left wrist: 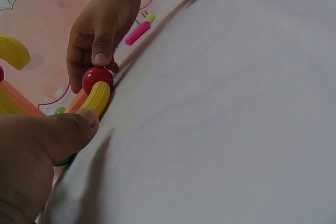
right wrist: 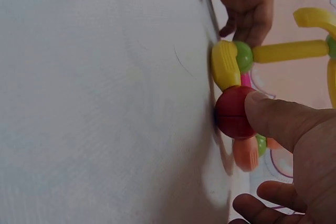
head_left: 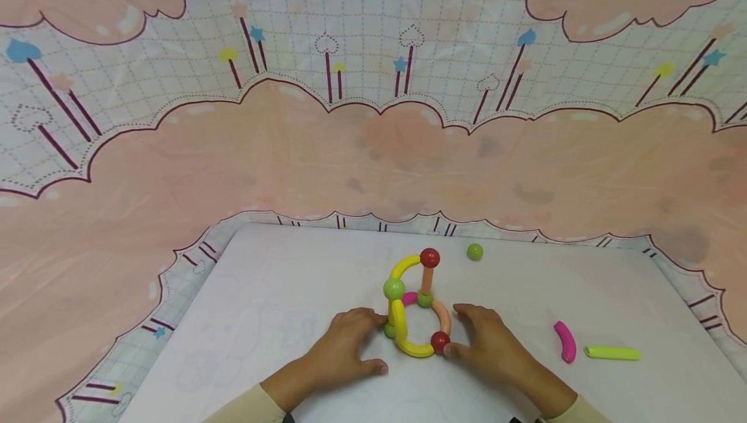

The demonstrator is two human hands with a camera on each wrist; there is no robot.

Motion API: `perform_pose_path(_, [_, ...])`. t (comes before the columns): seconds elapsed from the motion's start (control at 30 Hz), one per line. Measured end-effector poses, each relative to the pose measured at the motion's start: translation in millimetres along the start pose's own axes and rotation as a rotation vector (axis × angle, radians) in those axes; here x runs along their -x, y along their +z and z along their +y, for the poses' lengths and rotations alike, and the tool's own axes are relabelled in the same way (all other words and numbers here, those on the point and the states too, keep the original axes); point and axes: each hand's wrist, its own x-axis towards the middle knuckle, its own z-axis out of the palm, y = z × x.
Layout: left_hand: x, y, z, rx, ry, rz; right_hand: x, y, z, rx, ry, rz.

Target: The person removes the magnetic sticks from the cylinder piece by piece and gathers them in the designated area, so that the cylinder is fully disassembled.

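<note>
A toy frame of magnetic sticks and balls stands between the hands. Its base ring joins a yellow curved stick (head_left: 417,350), a red ball (head_left: 440,342), a peach curved stick (head_left: 443,317), green balls and a magenta stick (head_left: 410,298). Above rise a light green ball (head_left: 393,289), another yellow curved stick (head_left: 403,266) and an upper red ball (head_left: 430,257) on a straight peach stick (head_left: 428,280). My left hand (head_left: 350,345) is at the left green ball (head_left: 390,330), thumb spread away. My right hand (head_left: 495,350) touches the lower red ball with its thumb, its fingers extended.
On the white table (head_left: 292,267) a loose green ball (head_left: 475,252) lies behind the frame. To the right are a magenta curved stick (head_left: 566,343) and a lime straight stick (head_left: 613,353). A patterned cloth (head_left: 373,163) hangs behind the table.
</note>
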Motion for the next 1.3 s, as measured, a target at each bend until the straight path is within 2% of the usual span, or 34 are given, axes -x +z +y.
perform_pose_path(0.2, [5.0,-0.3,3.6,0.003,0.021,0.007,-0.9,-3.5,4.4,-0.004,-0.025,0.015])
perform_pose_path(0.4, [11.0,3.5,6.7,-0.013,0.086,0.043,-2.0,-6.4,5.0,0.004,-0.016,0.035])
perform_pose_path(0.63, [14.3,6.9,10.6,-0.021,0.139,0.045,-3.6,-7.9,6.7,-0.011,-0.027,0.060])
perform_pose_path(0.77, [14.1,6.8,11.5,-0.034,0.146,0.061,-2.5,-7.3,5.0,-0.023,-0.028,0.092])
perform_pose_path(0.83, [13.5,5.1,12.8,-0.030,0.124,0.086,0.4,-7.9,1.1,-0.054,-0.033,0.124])
perform_pose_path(0.93, [11.5,-0.7,16.9,0.016,0.056,0.169,8.8,-10.5,-8.5,-0.120,-0.074,0.184])
perform_pose_path(1.0, [10.0,-6.6,21.2,0.065,0.014,0.264,16.4,-13.1,-16.8,-0.165,-0.133,0.215])
perform_pose_path(1.07, [7.9,-13.1,26.0,0.108,0.011,0.378,24.2,-15.1,-25.3,-0.195,-0.207,0.237])
perform_pose_path(1.13, [4.6,-19.3,30.8,0.127,0.056,0.491,31.0,-16.4,-33.4,-0.210,-0.278,0.245])
perform_pose_path(1.2, [0.7,-25.3,35.6,0.136,0.138,0.580,35.9,-16.6,-40.5,-0.215,-0.317,0.240])
perform_pose_path(1.3, [-6.1,-32.0,42.4,0.127,0.258,0.633,40.6,-15.6,-48.8,-0.206,-0.334,0.230])
